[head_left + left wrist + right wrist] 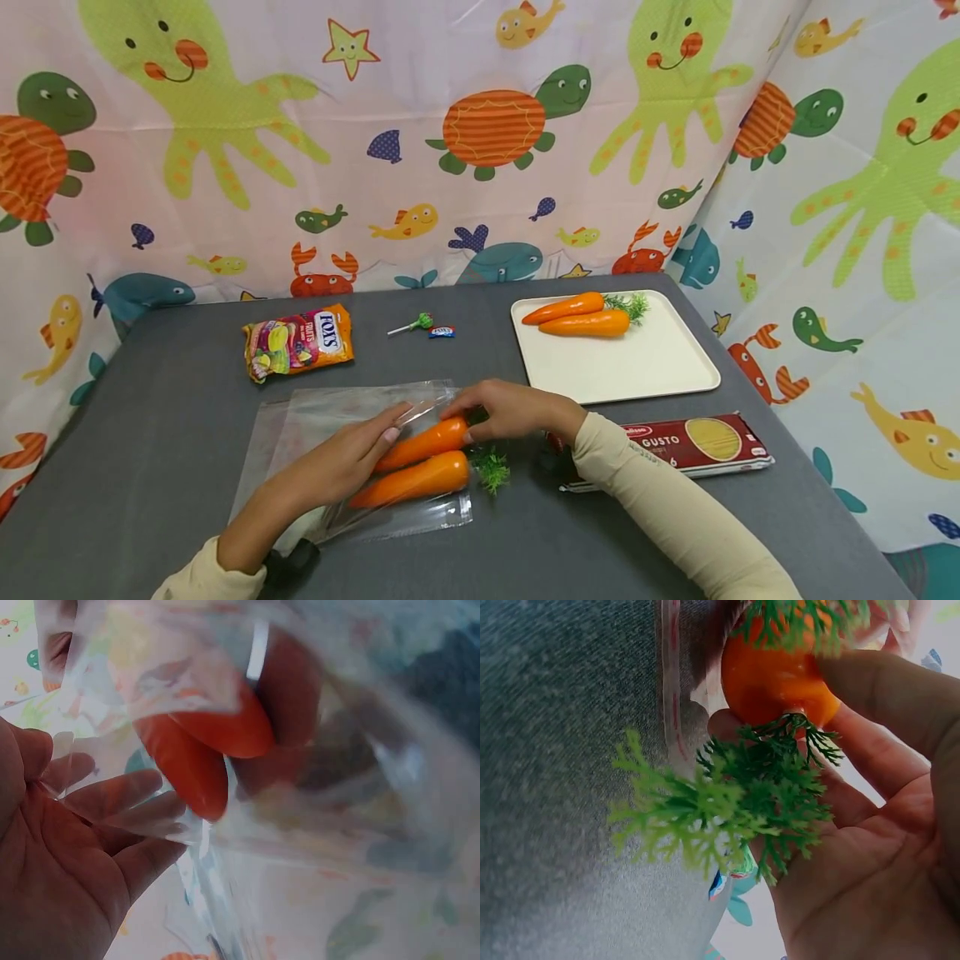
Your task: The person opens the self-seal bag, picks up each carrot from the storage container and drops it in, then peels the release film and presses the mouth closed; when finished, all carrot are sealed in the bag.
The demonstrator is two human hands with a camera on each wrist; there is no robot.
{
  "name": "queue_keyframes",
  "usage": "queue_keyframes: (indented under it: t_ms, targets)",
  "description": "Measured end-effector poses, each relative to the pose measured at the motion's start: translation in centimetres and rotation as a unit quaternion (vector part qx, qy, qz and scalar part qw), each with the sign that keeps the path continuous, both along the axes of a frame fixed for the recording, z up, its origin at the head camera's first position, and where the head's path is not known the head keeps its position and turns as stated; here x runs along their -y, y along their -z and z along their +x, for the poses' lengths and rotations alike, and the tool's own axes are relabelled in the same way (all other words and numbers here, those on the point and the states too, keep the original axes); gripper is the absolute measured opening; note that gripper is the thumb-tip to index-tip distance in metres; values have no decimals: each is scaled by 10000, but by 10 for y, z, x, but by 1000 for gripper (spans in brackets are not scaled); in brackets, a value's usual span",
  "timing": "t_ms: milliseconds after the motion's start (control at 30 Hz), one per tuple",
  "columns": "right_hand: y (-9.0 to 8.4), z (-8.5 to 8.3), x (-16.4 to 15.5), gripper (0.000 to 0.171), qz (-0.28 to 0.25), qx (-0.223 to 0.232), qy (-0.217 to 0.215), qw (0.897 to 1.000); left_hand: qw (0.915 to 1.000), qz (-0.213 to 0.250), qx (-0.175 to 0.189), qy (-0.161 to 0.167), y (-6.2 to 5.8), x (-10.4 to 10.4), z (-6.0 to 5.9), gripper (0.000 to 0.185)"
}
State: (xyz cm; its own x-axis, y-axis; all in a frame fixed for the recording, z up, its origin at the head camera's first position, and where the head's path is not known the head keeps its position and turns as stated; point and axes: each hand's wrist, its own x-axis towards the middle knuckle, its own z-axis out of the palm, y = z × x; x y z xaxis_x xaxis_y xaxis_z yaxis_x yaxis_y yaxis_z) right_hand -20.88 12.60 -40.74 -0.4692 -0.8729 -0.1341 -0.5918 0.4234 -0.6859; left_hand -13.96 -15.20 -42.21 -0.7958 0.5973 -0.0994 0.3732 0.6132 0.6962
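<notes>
Two orange carrots lie side by side in a clear plastic bag [322,408], their green tops at its open right end. My left hand [348,458] reaches across the bag; in the left wrist view its thumb pinches the clear film against the fingers, which show through it. With thumb and fingers, my right hand [521,408] grips the leafy end of the farther carrot [431,442], also seen as a round orange end in the right wrist view. The nearer carrot [420,481] lies just beside it, its feathery greens [491,468] spread beyond the bag's edge.
At the back right, a cream tray [622,371] bears two more carrots [585,323]. A red pasta packet [697,442] lies partly behind my right forearm. An orange sweets bag [300,342], a green lollipop [422,321] and a small wrapped sweet [442,332] lie farther back.
</notes>
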Motion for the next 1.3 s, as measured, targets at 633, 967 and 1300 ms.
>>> queue_keyframes:
  t_ms: [633,967,1300]
  targets:
    - [0,0,-3,42,-300,671,431,9964,9999,12,-27,-131,1,2,2,50]
    - [-12,-2,-22,37,-459,408,821,9947,9999,63,97,-33,1,1,3,51]
    - [-13,-7,-38,35,-560,27,998,9934,9999,-5,87,-141,-1,1,2,51]
